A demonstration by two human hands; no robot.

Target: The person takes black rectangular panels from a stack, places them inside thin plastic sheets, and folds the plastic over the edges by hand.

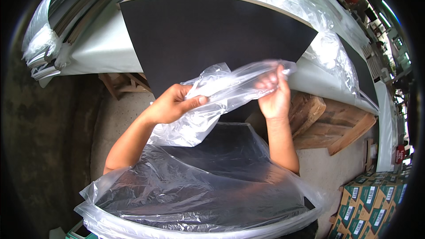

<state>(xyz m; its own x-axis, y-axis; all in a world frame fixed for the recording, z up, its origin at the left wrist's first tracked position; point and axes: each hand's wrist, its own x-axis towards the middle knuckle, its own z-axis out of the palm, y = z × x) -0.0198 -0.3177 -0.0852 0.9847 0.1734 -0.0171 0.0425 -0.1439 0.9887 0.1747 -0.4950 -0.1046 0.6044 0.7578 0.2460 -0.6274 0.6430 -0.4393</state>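
A clear plastic bag (230, 84) is stretched between my hands, bunched and creased. My left hand (177, 102) pinches its gathered left part, thumb on top. Inside or behind the film at its far right end, my right hand (275, 90) grips it between thumb and fingers; the fingers are partly blurred. Beyond the bag lies a large black panel (212, 31) with a pale far edge, its near part hidden by the bag and my hands. Another sheet of clear plastic (195, 190) spreads over my front, below my forearms.
Plastic-wrapped panels (88, 9) are stacked at far left on a pale covered table (106, 44). More crumpled plastic film (332, 53) lies at right. Below stands a wooden pallet (336, 121). Patterned green and brown cartons (372, 203) are stacked at lower right.
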